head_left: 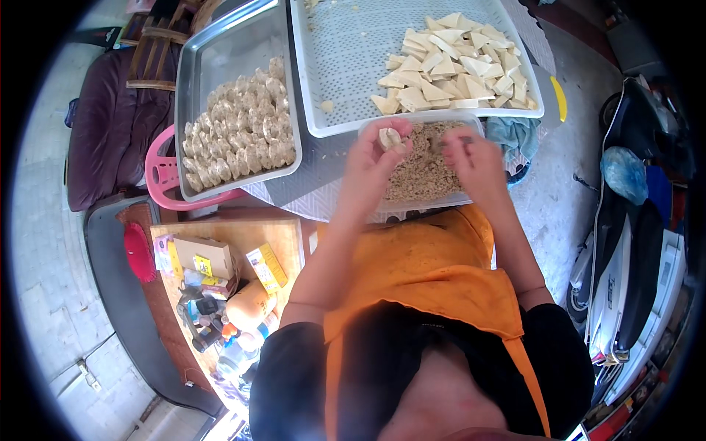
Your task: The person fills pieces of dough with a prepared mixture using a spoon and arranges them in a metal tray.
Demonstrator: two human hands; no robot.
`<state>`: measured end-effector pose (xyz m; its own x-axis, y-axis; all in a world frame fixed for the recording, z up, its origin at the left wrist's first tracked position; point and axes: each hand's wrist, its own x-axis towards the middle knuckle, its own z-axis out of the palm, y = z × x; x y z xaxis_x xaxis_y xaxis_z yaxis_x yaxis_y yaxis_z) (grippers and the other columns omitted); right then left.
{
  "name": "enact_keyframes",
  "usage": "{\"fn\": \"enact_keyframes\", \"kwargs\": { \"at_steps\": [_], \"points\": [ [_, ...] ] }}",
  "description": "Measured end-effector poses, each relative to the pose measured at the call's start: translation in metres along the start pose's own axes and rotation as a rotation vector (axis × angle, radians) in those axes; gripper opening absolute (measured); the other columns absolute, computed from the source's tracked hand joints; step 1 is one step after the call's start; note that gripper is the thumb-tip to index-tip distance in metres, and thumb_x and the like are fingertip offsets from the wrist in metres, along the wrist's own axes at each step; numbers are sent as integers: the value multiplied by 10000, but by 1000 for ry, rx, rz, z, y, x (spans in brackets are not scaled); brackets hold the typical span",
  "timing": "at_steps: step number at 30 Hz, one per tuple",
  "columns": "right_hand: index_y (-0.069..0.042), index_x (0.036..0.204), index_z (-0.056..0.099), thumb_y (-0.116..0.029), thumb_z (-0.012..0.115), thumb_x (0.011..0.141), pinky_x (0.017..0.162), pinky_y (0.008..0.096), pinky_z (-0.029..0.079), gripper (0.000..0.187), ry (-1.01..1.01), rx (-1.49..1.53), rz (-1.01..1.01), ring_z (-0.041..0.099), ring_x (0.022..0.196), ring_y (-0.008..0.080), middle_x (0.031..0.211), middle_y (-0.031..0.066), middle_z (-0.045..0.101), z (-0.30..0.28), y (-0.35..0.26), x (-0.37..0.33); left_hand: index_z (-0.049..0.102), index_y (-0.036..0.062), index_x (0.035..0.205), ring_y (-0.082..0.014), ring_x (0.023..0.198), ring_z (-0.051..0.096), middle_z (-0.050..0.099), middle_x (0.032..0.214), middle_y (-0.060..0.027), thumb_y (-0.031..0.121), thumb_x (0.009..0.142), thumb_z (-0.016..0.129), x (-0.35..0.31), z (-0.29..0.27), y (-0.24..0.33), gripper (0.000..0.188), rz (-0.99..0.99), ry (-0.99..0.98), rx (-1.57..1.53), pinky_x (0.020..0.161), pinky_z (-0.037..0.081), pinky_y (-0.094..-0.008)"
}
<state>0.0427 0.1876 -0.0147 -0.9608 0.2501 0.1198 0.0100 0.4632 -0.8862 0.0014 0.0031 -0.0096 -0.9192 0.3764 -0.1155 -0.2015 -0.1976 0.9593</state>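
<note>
In the head view, the left hand (pixel 371 158) pinches a small pale piece (pixel 390 138) over a clear plastic tub (pixel 428 204) of brown crumbs (pixel 426 176); the right hand (pixel 474 162) is too blurry to tell. Lumpy beige pieces (pixel 243 125) in the shiny metal tray (pixel 228 55) look done; many cream triangles (pixel 456 66) seem left. Inside its rim, the tray has room behind.

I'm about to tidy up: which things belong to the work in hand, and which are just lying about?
Seemingly in use:
- pale piece in the left hand
- translucent plastic tub of crumbly brown mixture, under the right hand
- white perforated plastic tray of pale triangular pieces
- silver metal tray of lumpy beige pieces

Seemingly lying about:
- yellow-white cardboard box
- rounded orange container
- blue plastic bag
</note>
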Motion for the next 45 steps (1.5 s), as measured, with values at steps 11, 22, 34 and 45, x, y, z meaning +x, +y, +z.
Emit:
{"fn": "enact_keyframes", "kwargs": {
  "at_steps": [11,22,34,45],
  "points": [
    [21,956,600,-220,471,964,545,250,531,273,-197,646,333,624,608,145,742,93,629,-19,0,0,525,3,1165,-134,1066,538,572,1142,-63,-48,835,402,1,-11,4,356,-58,32,-160,825,443,-221],
    [9,852,615,-106,543,903,510,256,490,146,-1,261,-44,622,574,144,715,78,641,-13,-33,-18,538,24,1205,-86,984,524,552,1190,-42,54,850,411,-1,17,0,379,-257,-94,-230,794,426,-228],
    [-9,782,627,-64,586,858,465,252,463,102,256,120,-273,588,484,146,615,79,615,-27,-69,-12,499,12,1065,-123,547,490,521,729,-58,68,955,377,5,10,-17,174,63,2,473,491,425,-261],
    [21,803,592,-220,523,930,466,235,453,281,-260,222,330,579,516,111,621,47,599,-6,-6,-11,511,39,1054,-114,766,528,567,924,-52,125,931,451,6,14,-11,161,-309,11,-404,551,427,-227]
  ]
}}
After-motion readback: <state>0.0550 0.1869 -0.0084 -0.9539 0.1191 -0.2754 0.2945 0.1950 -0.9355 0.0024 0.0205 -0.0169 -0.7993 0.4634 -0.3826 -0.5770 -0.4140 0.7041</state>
